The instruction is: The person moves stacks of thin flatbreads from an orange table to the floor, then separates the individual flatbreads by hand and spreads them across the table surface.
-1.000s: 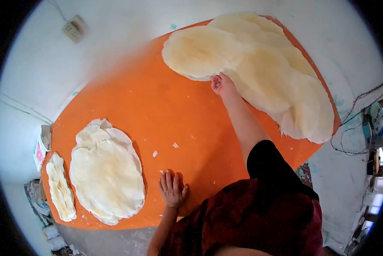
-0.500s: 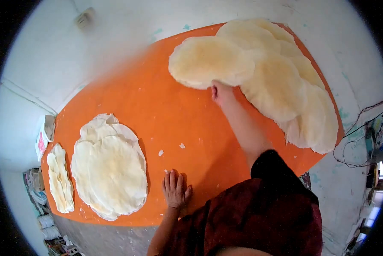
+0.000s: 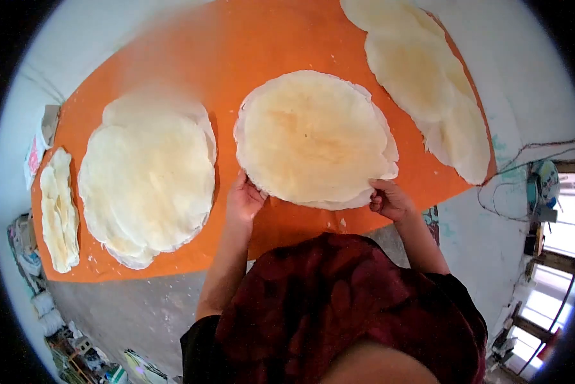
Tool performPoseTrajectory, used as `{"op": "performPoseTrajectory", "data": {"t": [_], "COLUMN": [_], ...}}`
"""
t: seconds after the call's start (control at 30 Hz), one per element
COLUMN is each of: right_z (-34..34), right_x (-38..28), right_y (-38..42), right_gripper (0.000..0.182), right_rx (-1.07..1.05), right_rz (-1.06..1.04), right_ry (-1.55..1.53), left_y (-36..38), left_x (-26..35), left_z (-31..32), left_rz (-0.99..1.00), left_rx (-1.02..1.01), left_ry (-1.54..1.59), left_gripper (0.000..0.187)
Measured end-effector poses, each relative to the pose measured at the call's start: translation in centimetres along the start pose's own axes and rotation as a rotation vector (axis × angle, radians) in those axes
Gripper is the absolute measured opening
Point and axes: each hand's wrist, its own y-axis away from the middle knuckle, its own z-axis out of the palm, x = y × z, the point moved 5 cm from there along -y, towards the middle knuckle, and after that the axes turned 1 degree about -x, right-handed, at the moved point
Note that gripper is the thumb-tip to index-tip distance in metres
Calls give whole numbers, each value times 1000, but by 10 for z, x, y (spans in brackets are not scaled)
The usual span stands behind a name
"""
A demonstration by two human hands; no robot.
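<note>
Two hands hold a big round sheet by its near edge.
The left hand (image 3: 244,200) grips the near left edge and the right hand (image 3: 391,200) pinches the near right edge, so the pale round sheet (image 3: 313,137) lies just past them and between them, flat on the orange table (image 3: 287,45). To the left is a pile of sheets (image 3: 150,179), then a thin strip (image 3: 59,211). Farther off are a white bag (image 3: 36,152), with pink marks too small to read, and more sheets (image 3: 419,70) at the far right.

I've got ctr flatbreads (image 3: 310,141) btwn flatbread stack (image 3: 150,176) L & overlapping row (image 3: 422,83) R; small pile (image 3: 59,214) far L, on tbl (image 3: 287,38).
</note>
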Motion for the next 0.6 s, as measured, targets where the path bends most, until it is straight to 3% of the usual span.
{"op": "performPoseTrajectory", "data": {"t": [0.1,0.17,0.2,0.27,0.3,0.37,0.4,0.5,0.6], "right_z": [-38,-39,-23,15,36,80,108,139,148], "right_x": [9,-6,-9,-13,-15,-5,0,12,8], "right_y": [16,32,42,46,43,14,5,-46,-53], "right_gripper": [18,19,20,23,25,30,46,44,37], "right_rx": [78,500,717,668,641,344,196,-13,-41], "right_rz": [1,-358,-542,-794,-914,-1007,-966,-967,-755], "right_ry": [469,1386,1834,1581,1449,1341,1355,1023,1111], "left_y": [4,-9,-9,-10,-19,-16,-13,2,-9], "left_x": [-14,-22,-21,-19,-19,-21,-22,-27,-29], "left_z": [0,-5,3,21,24,38,46,65,50], "left_rz": [-125,-157,-110,-9,65,85,95,127,146], "left_rx": [-146,-339,-259,-100,-137,-132,-128,-222,-39], "left_ry": [-108,-217,-341,-591,-650,-629,-621,-620,-641], "left_gripper": [25,25,25,25,25,23,22,23,24]}}
